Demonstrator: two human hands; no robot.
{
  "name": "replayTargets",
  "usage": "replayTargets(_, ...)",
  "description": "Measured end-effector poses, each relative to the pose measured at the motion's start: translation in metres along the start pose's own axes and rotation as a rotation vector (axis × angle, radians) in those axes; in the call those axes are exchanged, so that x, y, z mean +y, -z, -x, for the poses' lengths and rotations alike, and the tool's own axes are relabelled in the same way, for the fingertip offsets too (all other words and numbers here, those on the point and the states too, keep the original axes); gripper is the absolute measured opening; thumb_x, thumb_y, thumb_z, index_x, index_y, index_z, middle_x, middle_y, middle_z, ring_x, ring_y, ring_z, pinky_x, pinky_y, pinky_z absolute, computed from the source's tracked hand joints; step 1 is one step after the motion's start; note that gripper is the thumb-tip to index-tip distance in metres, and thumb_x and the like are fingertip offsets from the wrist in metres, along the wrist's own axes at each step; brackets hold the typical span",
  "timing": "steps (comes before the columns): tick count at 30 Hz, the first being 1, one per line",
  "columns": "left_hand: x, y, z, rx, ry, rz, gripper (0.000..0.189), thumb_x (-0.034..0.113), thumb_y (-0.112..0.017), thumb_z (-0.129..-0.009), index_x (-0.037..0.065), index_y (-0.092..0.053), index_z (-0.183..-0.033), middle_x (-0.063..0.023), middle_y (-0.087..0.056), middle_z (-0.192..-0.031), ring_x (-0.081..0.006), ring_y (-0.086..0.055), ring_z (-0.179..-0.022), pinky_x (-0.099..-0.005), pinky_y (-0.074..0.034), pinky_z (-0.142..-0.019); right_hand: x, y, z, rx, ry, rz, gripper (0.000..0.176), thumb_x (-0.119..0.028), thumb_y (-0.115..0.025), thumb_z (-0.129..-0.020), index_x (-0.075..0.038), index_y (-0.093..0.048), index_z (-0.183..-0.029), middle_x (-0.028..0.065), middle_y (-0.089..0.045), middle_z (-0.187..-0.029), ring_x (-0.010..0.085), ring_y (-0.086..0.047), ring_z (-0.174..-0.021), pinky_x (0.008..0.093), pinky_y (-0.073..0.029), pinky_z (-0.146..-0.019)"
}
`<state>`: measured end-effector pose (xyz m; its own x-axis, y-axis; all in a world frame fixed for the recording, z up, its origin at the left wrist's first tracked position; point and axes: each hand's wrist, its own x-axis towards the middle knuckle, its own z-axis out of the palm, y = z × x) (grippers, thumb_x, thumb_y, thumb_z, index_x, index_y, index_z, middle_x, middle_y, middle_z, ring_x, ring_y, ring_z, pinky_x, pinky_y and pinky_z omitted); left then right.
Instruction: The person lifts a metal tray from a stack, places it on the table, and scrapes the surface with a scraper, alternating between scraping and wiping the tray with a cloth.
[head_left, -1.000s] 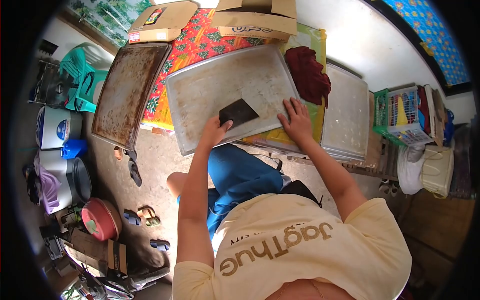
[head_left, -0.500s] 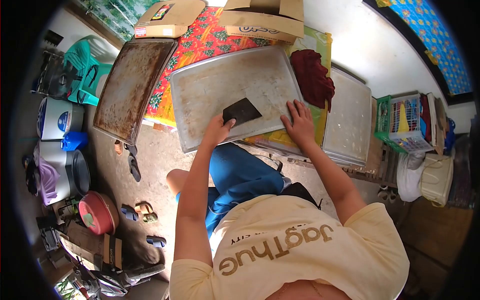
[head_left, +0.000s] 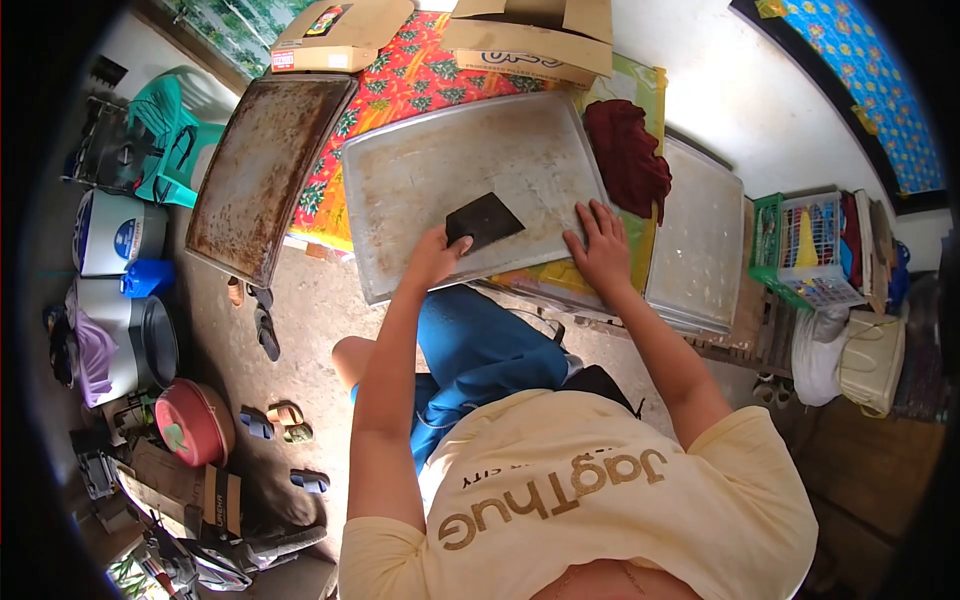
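Observation:
A large metal tray [head_left: 400,180] with brownish stains lies tilted on the table in front of me. My left hand [head_left: 436,256] grips the lower left corner of a dark flat sheet [head_left: 484,222], thumb on top, and the sheet rests against the tray's surface. Fingers spread, my right hand [head_left: 602,248] lies on the tray's right edge and holds nothing. Beyond that edge sits a crumpled dark red cloth [head_left: 626,155]. The undersides of both hands are hidden.
A rusty tray [head_left: 265,170] leans out over the table's left side. Cardboard boxes [head_left: 530,38] stand at the back. More metal trays [head_left: 698,235] are stacked at the right, beside a green and white basket [head_left: 808,245]. Slippers [head_left: 267,335] lie on the floor.

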<state>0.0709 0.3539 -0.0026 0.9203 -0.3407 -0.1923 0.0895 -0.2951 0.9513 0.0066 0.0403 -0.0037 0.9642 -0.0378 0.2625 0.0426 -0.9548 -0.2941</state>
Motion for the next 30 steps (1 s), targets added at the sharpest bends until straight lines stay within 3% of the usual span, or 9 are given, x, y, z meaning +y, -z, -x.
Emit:
replayTargets(6, -0.004, 0.001, -0.001, -0.028, 0.056, 0.030, 0.019, 0.015, -0.066, -0.095, -0.003, -0.064, -0.100, 0.0002, -0.060, -0.074, -0.0109, -0.049, -0.068, -0.0312, -0.043, -0.064, 0.000, -0.001, -0.001, 0.002, -0.002, 0.003, 0.056, -0.047, -0.058, -0.094, -0.017, -0.053, -0.141, 0.0120, -0.047, -0.147, 0.0326, -0.040, -0.138, 0.0488, -0.029, -0.116)
replayTargets(18, 0.009, 0.003, -0.002, -0.040, 0.057, 0.051, 0.020, 0.013, -0.066, -0.094, -0.005, -0.064, -0.101, -0.0023, -0.066, -0.082, -0.0116, -0.053, -0.076, -0.0308, -0.045, -0.073, 0.000, 0.000, 0.000, -0.001, 0.000, 0.015, 0.056, -0.047, -0.057, -0.094, -0.018, -0.052, -0.142, 0.0122, -0.046, -0.147, 0.0326, -0.040, -0.139, 0.0487, -0.028, -0.116)
replayTargets(21, 0.027, 0.011, 0.001, -0.118, 0.240, -0.206, 0.021, 0.015, -0.067, -0.094, -0.005, -0.064, -0.101, -0.0032, -0.066, -0.082, -0.0118, -0.053, -0.076, -0.0314, -0.046, -0.073, 0.000, 0.000, -0.002, -0.011, -0.004, 0.008, 0.056, -0.048, -0.056, -0.094, -0.018, -0.052, -0.142, 0.0122, -0.046, -0.147, 0.0328, -0.040, -0.139, 0.0487, -0.028, -0.116)
replayTargets(24, 0.018, 0.005, 0.002, -0.070, 0.127, 0.000, 0.022, 0.016, -0.068, -0.093, -0.004, -0.065, -0.099, -0.0050, -0.066, -0.079, -0.0132, -0.054, -0.074, -0.0324, -0.046, -0.072, -0.001, 0.001, -0.001, -0.018, -0.010, 0.017, 0.056, -0.048, -0.056, -0.094, -0.018, -0.052, -0.142, 0.0122, -0.046, -0.148, 0.0330, -0.040, -0.139, 0.0487, -0.028, -0.116)
replayTargets(27, 0.009, 0.003, -0.002, -0.090, 0.089, -0.154, 0.022, 0.018, -0.068, -0.092, -0.002, -0.066, -0.099, -0.0077, -0.067, -0.078, -0.0143, -0.054, -0.073, -0.0334, -0.046, -0.072, 0.000, -0.001, -0.002, -0.016, -0.012, 0.035, 0.056, -0.048, -0.056, -0.094, -0.018, -0.052, -0.141, 0.0121, -0.046, -0.148, 0.0330, -0.039, -0.139, 0.0488, -0.027, -0.116)
replayTargets(30, 0.009, -0.001, -0.003, -0.071, 0.133, -0.100, 0.023, 0.022, -0.068, -0.092, 0.001, -0.066, -0.100, -0.0099, -0.067, -0.077, -0.0179, -0.057, -0.071, -0.0350, -0.047, -0.071, 0.001, 0.000, 0.000, -0.022, -0.007, 0.045, 0.056, -0.049, -0.055, -0.095, -0.017, -0.052, -0.141, 0.0122, -0.046, -0.147, 0.0330, -0.039, -0.139, 0.0490, -0.027, -0.116)
